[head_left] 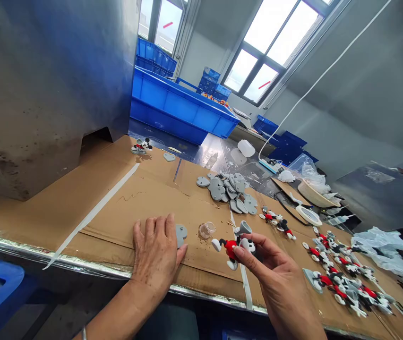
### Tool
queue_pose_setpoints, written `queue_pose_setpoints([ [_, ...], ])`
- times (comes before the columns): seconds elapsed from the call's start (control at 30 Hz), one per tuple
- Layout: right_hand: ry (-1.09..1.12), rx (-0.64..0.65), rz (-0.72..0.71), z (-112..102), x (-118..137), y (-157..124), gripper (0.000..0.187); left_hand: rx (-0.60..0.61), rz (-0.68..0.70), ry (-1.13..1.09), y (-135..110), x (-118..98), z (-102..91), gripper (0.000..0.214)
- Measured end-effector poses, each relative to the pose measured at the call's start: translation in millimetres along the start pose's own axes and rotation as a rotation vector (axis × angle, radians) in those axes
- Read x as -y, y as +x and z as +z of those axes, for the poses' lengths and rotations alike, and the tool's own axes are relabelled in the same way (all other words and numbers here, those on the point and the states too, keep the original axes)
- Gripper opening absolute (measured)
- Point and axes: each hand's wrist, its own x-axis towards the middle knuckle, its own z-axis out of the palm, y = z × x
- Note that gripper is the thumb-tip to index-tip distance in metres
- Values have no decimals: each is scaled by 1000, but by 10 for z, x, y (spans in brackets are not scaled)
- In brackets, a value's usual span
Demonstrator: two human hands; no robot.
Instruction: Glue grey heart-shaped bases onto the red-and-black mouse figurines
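the right hand (275, 278) pinches a red-and-black mouse figure (231, 248) between thumb and fingers, holding it just above the cardboard (116, 222). the left hand (155, 252) lies open and flat, just beside a grey piece (181, 234). a small clear cup (207, 230) sits between them, and more figures (339, 269) lie off to the right.

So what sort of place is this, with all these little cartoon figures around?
Probably a small workshop assembling novelty goods. Rows of Mickey Mouse figures lie on a cardboard-covered workbench, near a heap of grey mouse-head-shaped pieces, with blue plastic crates behind.
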Motion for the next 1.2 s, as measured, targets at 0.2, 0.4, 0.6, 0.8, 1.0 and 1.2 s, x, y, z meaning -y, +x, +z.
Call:
queue_pose_setpoints([
  [0.2, -11, 23, -28, 108, 46, -21, 41, 257, 150, -206, 217, 342, -270, 76],
  [0.4, -56, 121, -66, 398, -46, -6, 35, 383, 278, -448, 279, 667, -500, 93],
  [0.6, -248, 187, -141, 660, -121, 25, 31, -60, 59, -725, -67, 995, -426, 69],
  [0.8, -470, 142, -271, 746, -171, 62, 37, -179, 79, -737, -147, 1072, -316, 48],
  [1.0, -623, 120, -383, 799, -240, 61, 36, -199, 143, -702, -136, 1067, -300, 44],
  [1.2, -641, 119, -434, 866, -233, 50, 34, -205, 159, -694, -147, 1075, -306, 43],
])
